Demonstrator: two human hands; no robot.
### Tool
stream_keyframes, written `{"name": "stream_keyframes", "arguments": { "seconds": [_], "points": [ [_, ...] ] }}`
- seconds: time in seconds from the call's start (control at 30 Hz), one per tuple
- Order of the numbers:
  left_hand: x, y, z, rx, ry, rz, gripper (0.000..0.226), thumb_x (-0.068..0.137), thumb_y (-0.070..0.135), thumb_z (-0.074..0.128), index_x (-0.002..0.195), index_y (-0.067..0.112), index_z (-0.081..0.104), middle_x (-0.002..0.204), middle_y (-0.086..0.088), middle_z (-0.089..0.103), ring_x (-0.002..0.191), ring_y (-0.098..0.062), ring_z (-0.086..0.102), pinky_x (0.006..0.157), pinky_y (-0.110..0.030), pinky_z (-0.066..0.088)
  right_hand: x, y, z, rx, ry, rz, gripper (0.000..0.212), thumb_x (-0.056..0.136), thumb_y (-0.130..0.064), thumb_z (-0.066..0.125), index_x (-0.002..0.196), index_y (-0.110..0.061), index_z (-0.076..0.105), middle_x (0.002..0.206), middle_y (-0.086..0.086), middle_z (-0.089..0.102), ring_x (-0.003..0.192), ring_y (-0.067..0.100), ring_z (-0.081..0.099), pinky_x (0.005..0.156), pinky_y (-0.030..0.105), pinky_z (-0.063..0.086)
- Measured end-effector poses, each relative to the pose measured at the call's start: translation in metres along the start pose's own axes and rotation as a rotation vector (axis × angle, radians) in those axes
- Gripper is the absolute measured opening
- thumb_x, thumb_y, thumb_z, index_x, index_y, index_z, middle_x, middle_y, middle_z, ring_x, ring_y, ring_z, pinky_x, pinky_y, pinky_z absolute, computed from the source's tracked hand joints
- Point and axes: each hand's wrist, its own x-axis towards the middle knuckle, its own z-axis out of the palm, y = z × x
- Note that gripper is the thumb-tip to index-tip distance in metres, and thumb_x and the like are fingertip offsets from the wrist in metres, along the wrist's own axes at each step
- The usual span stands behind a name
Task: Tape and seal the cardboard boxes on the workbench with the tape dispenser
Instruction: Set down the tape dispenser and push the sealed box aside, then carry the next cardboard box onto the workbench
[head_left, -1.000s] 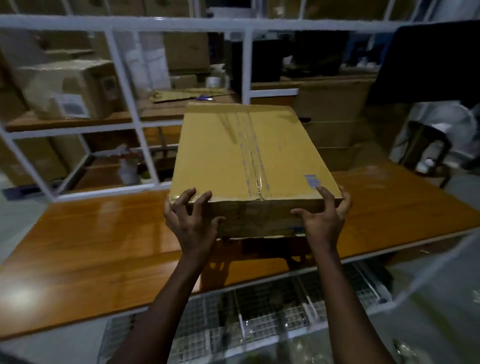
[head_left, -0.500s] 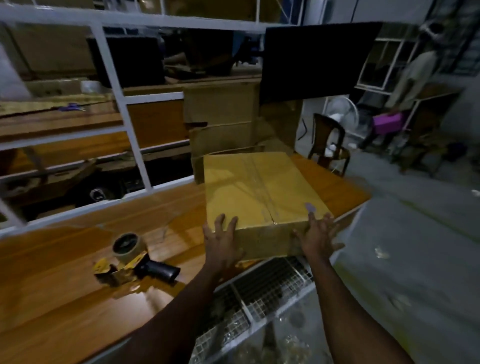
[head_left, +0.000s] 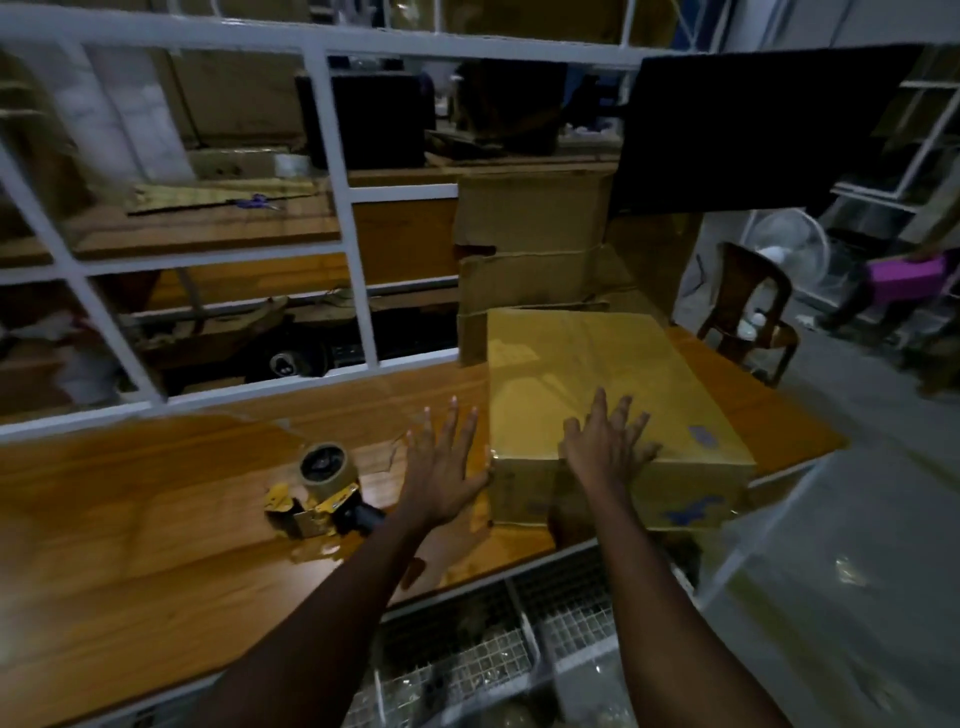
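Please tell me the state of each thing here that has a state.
cardboard box: flaps shut, flat on the workbench.
tape dispenser: lying on the workbench, unheld.
left hand: open, fingers spread, beside the box's left side.
right hand: open, fingers spread, over the box's near top edge.

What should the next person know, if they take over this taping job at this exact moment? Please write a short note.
Left grip: open, fingers straight, over the bench at the near-left corner of the box; holds nothing.
Right grip: open, fingers spread over the box top at its front edge.
Box: flaps closed, at the bench's right end, before a stack of other boxes.
Dispenser: on the bench, left of the left grip, untouched.
Done: box set down; seam tape too blurred to judge.
Left: check the seam, tape if needed.
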Motion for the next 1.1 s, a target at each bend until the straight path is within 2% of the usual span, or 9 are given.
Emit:
{"name": "stream_keyframes", "arguments": {
  "seconds": [0.23,0.3,0.4,0.57,0.67,0.8,0.9,1.1],
  "points": [
    [-0.08,-0.106,-0.077,0.04,0.2,-0.253,0.099,0.075,0.081,0.011,0.155,0.027,-0.009,0.163,-0.002,-0.018,0.149,-0.038,-0.016,0.116,-0.063,0.001,-0.063,-0.132,0.05,0.046,-0.106,-0.302,0.065,0.097,-0.048,0.047,0.155,-0.032,0.022,0.165,0.003,0.008,0.151,0.03,-0.001,0.117,0.063,0.002],
    [-0.123,-0.141,-0.095,0.033,0.254,-0.325,0.1,0.074,0.087,0.006,0.155,0.03,-0.01,0.163,0.0,-0.019,0.149,-0.036,-0.016,0.115,-0.063,-0.001,-0.096,-0.173,0.069,0.082,-0.153,-0.382,0.064,0.097,-0.045,0.049,0.154,-0.03,0.025,0.165,0.003,0.01,0.151,0.029,-0.001,0.116,0.064,0.002],
    [-0.201,-0.195,-0.116,0.035,0.308,-0.461,0.092,0.079,0.083,0.008,0.153,0.034,-0.012,0.162,0.002,-0.021,0.149,-0.034,-0.016,0.114,-0.063,-0.001,-0.161,-0.234,0.099,0.1,-0.23,-0.53,0.063,0.098,-0.045,0.048,0.154,-0.03,0.024,0.165,0.003,0.01,0.151,0.029,-0.001,0.115,0.064,0.001],
    [-0.356,-0.283,-0.146,0.083,0.353,-0.78,0.096,0.074,0.08,0.008,0.154,0.03,-0.011,0.164,0.0,-0.015,0.15,-0.036,-0.008,0.113,-0.064,0.009,-0.308,-0.329,0.151,0.121,-0.367,-0.729,0.064,0.098,-0.046,0.048,0.155,-0.035,0.021,0.165,0.001,0.008,0.152,0.027,-0.002,0.116,0.062,0.002],
    [-0.463,-0.335,-0.158,0.063,0.389,-0.91,0.096,0.076,0.08,0.008,0.157,0.028,-0.003,0.165,0.0,-0.01,0.15,-0.038,-0.004,0.113,-0.064,0.009,-0.409,-0.377,0.184,0.098,-0.429,-0.855,0.063,0.097,-0.047,0.046,0.154,-0.036,0.023,0.165,0.002,0.01,0.152,0.028,0.0,0.115,0.064,0.002],
    [-0.61,-0.394,-0.162,0.037,0.431,-1.073,0.092,0.077,0.079,0.005,0.156,0.032,-0.007,0.164,0.001,-0.014,0.15,-0.035,-0.01,0.114,-0.063,0.005,-0.554,-0.43,0.239,0.067,-0.529,-1.025,0.062,0.096,-0.043,0.05,0.153,-0.034,0.028,0.164,0.004,0.016,0.151,0.03,0.006,0.114,0.065,0.008],
    [-0.716,-0.438,-0.151,0.031,0.433,-1.222,0.091,0.079,0.075,0.007,0.157,0.029,-0.005,0.165,0.0,-0.011,0.15,-0.038,-0.007,0.114,-0.063,0.008,-0.66,-0.458,0.289,0.065,-0.642,-1.149,0.058,0.098,-0.04,0.049,0.152,-0.031,0.03,0.163,0.006,0.019,0.15,0.032,0.011,0.115,0.061,0.013],
    [-0.885,-0.491,-0.071,-0.051,0.237,-1.549,0.089,0.082,0.072,0.018,0.158,0.026,0.01,0.165,-0.006,0.006,0.147,-0.044,0.012,0.109,-0.065,0.024,-0.836,-0.449,0.406,-0.018,-1.008,-1.245,0.056,0.097,-0.035,0.049,0.149,-0.021,0.036,0.156,0.014,0.032,0.142,0.035,0.031,0.111,0.052,0.033]
  ]
}}
